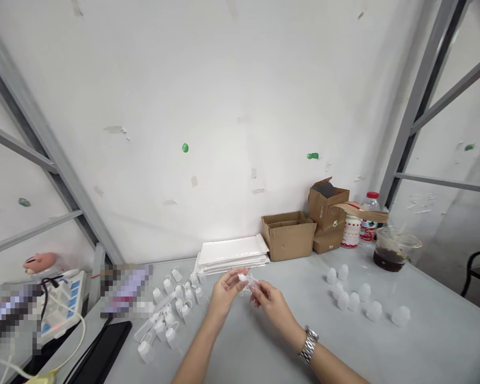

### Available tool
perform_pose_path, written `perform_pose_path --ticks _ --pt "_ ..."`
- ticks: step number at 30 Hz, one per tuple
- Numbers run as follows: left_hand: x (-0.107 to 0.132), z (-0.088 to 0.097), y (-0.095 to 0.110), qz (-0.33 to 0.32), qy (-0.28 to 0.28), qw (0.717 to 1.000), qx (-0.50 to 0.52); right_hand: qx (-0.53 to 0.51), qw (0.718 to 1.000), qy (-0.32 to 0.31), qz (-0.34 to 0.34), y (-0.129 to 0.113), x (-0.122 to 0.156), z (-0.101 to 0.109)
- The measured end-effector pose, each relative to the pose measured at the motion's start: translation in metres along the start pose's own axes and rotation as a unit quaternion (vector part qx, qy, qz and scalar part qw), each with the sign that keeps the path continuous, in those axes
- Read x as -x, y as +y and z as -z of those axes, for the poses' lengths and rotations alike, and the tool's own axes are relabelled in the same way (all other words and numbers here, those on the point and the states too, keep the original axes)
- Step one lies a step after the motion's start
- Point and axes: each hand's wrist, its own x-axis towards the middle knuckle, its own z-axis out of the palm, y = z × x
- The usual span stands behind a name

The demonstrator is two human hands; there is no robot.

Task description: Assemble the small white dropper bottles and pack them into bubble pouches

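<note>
My left hand [225, 289] and my right hand [272, 302] meet above the grey table [264, 341], and both pinch a small clear plastic bottle [248, 281] held between them. The left fingers close on its white end, the right fingers on its body. A metal watch [309, 343] sits on my right wrist. Several small white bottles with looped caps [172, 309] lie to the left of my hands. Several white capped bottles [358, 298] stand to the right.
A stack of white padded envelopes [232, 253] lies at the back. Two cardboard boxes [290, 234] stand against the wall, with a drink bottle [370, 213] and a clear bowl of dark liquid [396, 248] further right. A power strip [60, 304], cables and a black device [104, 349] occupy the left edge.
</note>
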Motion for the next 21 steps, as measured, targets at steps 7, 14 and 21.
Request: perform_pose_path --ticks 7,14,21 --pt "-0.001 0.006 0.003 0.013 0.016 0.992 -0.128 0.123 0.991 0.001 0.059 0.005 0.004 0.0" --pt "-0.001 0.008 0.008 0.03 0.033 0.986 -0.161 0.182 0.98 -0.012 0.082 0.01 0.006 -0.001" --pt "-0.001 0.013 0.01 0.046 0.039 0.985 -0.16 0.191 0.976 -0.061 0.09 -0.002 0.007 0.003"
